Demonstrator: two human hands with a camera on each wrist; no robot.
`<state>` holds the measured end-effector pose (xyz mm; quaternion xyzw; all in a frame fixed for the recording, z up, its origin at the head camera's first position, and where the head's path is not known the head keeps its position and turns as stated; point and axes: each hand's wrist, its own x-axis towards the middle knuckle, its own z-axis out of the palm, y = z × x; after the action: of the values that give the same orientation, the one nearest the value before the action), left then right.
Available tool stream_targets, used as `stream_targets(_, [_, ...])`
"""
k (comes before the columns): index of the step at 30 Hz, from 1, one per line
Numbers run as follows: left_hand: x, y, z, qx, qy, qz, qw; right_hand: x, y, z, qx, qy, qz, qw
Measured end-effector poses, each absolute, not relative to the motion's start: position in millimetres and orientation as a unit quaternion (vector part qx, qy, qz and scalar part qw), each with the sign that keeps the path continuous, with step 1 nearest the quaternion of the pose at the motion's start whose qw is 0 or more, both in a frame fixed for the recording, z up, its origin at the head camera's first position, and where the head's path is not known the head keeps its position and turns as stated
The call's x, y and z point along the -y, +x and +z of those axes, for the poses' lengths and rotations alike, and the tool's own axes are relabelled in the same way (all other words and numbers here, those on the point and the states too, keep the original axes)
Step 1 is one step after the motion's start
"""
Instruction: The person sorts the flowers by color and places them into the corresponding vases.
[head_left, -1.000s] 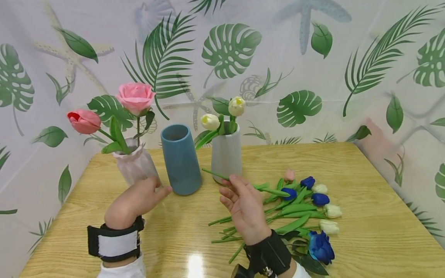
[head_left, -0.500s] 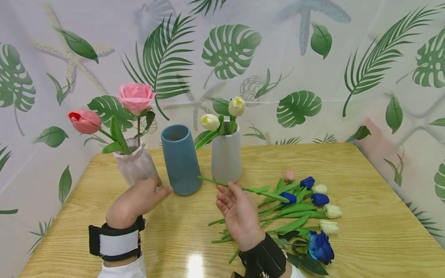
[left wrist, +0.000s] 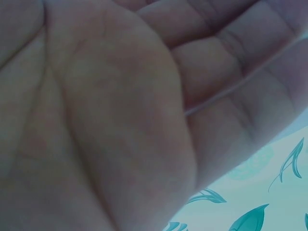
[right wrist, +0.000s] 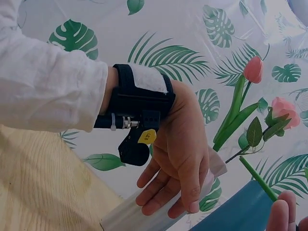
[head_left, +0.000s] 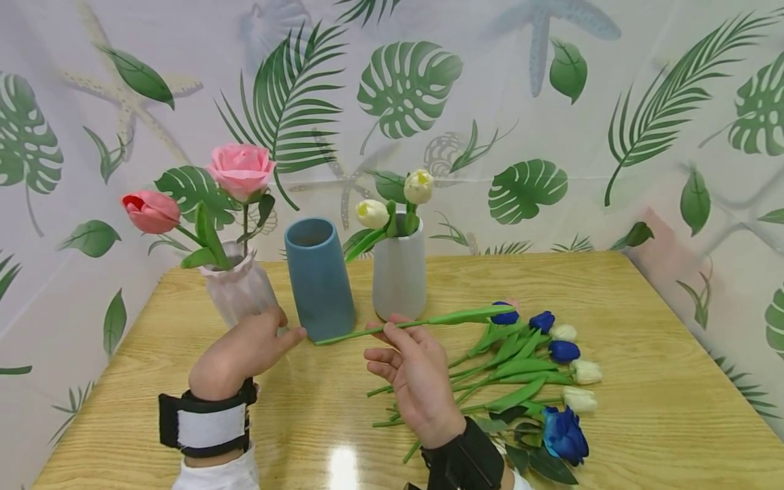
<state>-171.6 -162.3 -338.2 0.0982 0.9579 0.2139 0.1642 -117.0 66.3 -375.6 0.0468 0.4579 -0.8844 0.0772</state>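
Observation:
My right hand (head_left: 419, 384) pinches the green stem of a blue tulip (head_left: 468, 316) between thumb and fingers. The tulip lies nearly level, bloom to the right, its stem end overlapping the base of the blue vase (head_left: 320, 289). My left hand (head_left: 239, 354) rests against the lower side of the pale pink vase (head_left: 237, 292). Its fingers look straight and loose in the right wrist view, while the left wrist view is filled by the palm (left wrist: 125, 106). A pink rose (head_left: 241, 170) and a pink tulip (head_left: 150, 211) stand in the pink vase.
A white vase (head_left: 399, 279) with two white tulips (head_left: 419, 186) stands right of the blue vase. Several blue and white tulips (head_left: 563, 351) and a blue rose (head_left: 565, 434) lie on the wooden table (head_left: 655, 381). A leaf-printed cloth (head_left: 465, 41) hangs behind.
The blue tulip has come up out of the pile and turned level, its stem end lower. My right hand has shifted slightly left. My left hand has barely moved.

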Motion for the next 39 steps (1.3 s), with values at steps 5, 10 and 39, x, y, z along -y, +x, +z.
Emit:
stream_targets(5, [163, -171, -339, -0.958, 0.098, 0.218, 0.159, -66, -118, -376, -0.47, 0.045, -0.879, 0.073])
stream_targets(10, [162, -172, -340, -0.956, 0.086, 0.229, 0.163, -65, -120, -378, -0.481, 0.042, -0.874, 0.049])
stream_targets(39, [132, -212, -391, -0.891, 0.047, 0.452, -0.002, -60, -135, -404, -0.646, -0.252, -0.615, -0.376])
